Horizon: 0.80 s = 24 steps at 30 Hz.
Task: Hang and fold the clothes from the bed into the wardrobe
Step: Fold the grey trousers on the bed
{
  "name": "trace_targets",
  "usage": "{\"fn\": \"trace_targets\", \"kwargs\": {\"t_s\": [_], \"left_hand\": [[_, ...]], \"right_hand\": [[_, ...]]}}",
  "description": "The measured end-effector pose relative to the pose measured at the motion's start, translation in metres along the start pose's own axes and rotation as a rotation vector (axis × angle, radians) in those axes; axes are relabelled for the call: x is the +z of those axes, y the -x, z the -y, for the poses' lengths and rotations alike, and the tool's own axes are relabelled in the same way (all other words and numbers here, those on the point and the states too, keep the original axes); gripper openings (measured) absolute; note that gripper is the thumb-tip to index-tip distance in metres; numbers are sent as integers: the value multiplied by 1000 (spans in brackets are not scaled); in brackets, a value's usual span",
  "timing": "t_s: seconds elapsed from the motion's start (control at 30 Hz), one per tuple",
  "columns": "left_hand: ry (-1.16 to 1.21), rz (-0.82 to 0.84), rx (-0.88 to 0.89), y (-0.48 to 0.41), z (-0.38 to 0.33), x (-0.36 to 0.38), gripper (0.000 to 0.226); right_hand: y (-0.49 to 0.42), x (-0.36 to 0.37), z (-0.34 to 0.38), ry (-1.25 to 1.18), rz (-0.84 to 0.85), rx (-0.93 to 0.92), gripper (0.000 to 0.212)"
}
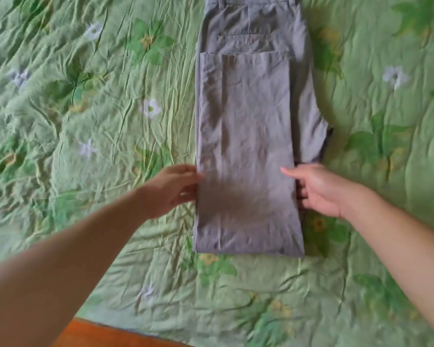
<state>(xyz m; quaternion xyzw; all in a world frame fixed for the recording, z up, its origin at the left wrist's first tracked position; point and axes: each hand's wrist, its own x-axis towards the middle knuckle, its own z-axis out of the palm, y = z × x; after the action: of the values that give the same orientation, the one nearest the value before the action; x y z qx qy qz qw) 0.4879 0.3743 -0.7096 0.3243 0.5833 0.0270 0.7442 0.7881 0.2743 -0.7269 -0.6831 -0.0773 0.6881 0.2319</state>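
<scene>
**Grey trousers, folded, held at both side edges**

Item: trousers (246,136). Grey, laid flat on the bedspread (90,101), lengthwise away from the person. Waistband at the far end, cut off by the top of the frame; a slit back pocket just below it. Leg ends folded back up over the seat, hems level just below the pocket. Fold line at the near end, square to the body. Cloth lightly creased, shaded across the near third.

Left hand (171,189): at the left side edge of the trousers, about a third of the way up from the near fold. Thumb tip touching the top of the cloth at the edge; fingers loosely bent and ending at the same edge. Blurred: over or under the cloth not clear, hold on the fabric not to be told.

Right hand (321,190): at the right side edge, level with the left. Thumb stretched flat on top of the cloth, pointing inward; the other fingers curled in against and under the edge, pinching the layers there.

Trousers between the two hands, touched by both, resting fully on the bed.

Bedspread: green, quilted, wrinkled, printed with leaves and white and yellow flowers.

Wooden edge (95,334): orange-brown, at the bottom of the frame beneath the left forearm.
</scene>
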Motion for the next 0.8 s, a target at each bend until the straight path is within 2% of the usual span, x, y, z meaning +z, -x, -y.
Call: {"fn": "trace_targets", "kwargs": {"t_s": [0.1,0.17,0.3,0.43,0.7,0.77,0.8], "left_hand": [[-16,1,-76,30,44,16,23],[-13,-21,-66,43,70,27,17],[-107,-155,22,51,109,40,12],[-160,-187,38,56,126,38,11],[-157,-163,-144,95,192,40,13],[-150,-183,-137,93,193,41,13],[-148,-191,-125,91,188,41,17]], "right_hand": [[30,10,-54,33,-11,79,25],[44,16,-77,67,-42,103,30],[53,28,-96,103,-105,51,24],[53,34,-112,177,-146,-3,25],[89,51,-183,190,-117,135,28],[92,54,-183,155,-123,147,13],[91,54,-179,132,-115,156,13]]}}
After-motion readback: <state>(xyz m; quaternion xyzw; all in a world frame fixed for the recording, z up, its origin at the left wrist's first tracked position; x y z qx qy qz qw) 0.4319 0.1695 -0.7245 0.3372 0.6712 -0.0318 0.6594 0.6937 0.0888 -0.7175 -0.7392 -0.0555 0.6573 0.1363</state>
